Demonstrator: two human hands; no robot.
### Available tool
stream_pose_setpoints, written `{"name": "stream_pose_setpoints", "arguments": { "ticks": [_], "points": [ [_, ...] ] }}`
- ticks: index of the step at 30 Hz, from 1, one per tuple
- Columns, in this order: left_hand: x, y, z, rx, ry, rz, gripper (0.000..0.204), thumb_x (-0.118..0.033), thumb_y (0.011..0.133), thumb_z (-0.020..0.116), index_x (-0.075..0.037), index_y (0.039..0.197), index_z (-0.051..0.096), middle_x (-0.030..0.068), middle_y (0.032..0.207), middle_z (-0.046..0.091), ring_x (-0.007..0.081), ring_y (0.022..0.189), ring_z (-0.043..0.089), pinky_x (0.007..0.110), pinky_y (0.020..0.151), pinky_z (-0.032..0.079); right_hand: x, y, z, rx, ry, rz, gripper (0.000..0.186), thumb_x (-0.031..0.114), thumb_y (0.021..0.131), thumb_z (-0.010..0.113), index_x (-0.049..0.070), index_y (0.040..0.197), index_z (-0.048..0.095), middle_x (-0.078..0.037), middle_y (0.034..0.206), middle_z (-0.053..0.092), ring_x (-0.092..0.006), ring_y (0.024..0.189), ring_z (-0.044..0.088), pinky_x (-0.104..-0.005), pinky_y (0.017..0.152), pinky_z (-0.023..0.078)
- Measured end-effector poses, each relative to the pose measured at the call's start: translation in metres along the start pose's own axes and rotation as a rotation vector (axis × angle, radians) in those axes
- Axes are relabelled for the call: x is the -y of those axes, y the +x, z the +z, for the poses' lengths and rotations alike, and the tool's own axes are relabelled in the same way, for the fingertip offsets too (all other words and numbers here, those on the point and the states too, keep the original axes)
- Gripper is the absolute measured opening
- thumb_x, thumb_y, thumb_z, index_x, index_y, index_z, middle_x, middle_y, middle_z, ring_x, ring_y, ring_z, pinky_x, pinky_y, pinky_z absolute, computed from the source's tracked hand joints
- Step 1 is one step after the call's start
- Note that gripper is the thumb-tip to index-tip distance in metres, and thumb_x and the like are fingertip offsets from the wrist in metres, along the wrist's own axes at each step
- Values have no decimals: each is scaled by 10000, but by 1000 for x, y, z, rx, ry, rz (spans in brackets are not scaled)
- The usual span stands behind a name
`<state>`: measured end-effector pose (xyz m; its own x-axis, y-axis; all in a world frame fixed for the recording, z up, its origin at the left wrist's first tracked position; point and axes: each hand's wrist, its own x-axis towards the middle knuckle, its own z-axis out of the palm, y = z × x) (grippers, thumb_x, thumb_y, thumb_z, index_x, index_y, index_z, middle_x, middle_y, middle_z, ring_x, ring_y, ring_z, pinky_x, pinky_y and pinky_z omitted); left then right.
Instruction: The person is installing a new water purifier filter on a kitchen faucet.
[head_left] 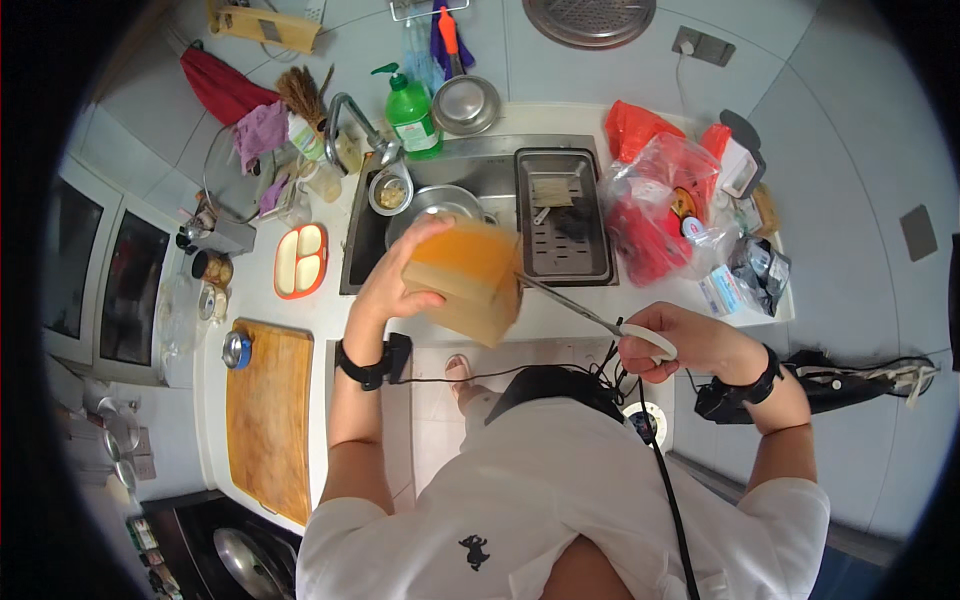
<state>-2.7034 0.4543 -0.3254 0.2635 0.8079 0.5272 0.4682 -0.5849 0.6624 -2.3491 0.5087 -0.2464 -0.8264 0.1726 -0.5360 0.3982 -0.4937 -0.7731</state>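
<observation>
My left hand (382, 288) grips a boxy brown paper package (466, 285) with an orange face, thumb on the near side and fingers over the top left. It is held up in front of the sink's near edge. In my right hand (672, 342) is a pair of scissors (572, 305) with white handles, my fingers closed around the loops. The blades point left and their tips meet the package's right edge; whether they are inside the paper I cannot tell.
Behind the package lies a steel sink (470, 150) with a metal bowl (450, 197) and a drain basket (565, 270). Plastic bags (655, 225) crowd the right counter. A divided plate (300, 262) and cutting board (268, 420) lie left. A black cable (500, 375) hangs between my arms.
</observation>
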Motion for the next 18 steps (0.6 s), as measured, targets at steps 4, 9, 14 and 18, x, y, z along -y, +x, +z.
{"name": "stream_pose_setpoints", "arguments": {
  "ticks": [4,9,14,18],
  "points": [
    [-6,0,-18,175,206,-85,872,-641,685,597,-32,1266,370,184,1218,463,342,1142,449,386,959,345,-12,-2,-23,-57,-156,63,338,263,867,580,68,609,482,25,562,449,-54,495,424,-203,439,300],
    [23,-30,10,-209,-59,-344,850,-644,737,544,-17,1274,341,139,1201,453,236,1113,454,354,936,358,-110,8,-133,-433,-746,86,376,365,801,592,1,705,569,-56,610,521,-112,502,480,-264,484,412],
    [40,-52,68,-545,-370,-361,814,-660,806,411,-20,1295,299,124,1227,388,215,1139,397,344,962,324,-223,76,-199,-884,-1043,167,346,369,694,664,36,781,630,-140,787,591,-235,724,604,-352,638,494],
    [34,-47,100,-528,-403,-428,783,-648,827,384,-29,1298,299,119,1220,391,214,1137,389,337,964,315,-229,108,-183,-1113,-1190,375,330,290,655,683,30,853,635,-154,1108,468,-351,890,571,-416,745,511]
  ]
}}
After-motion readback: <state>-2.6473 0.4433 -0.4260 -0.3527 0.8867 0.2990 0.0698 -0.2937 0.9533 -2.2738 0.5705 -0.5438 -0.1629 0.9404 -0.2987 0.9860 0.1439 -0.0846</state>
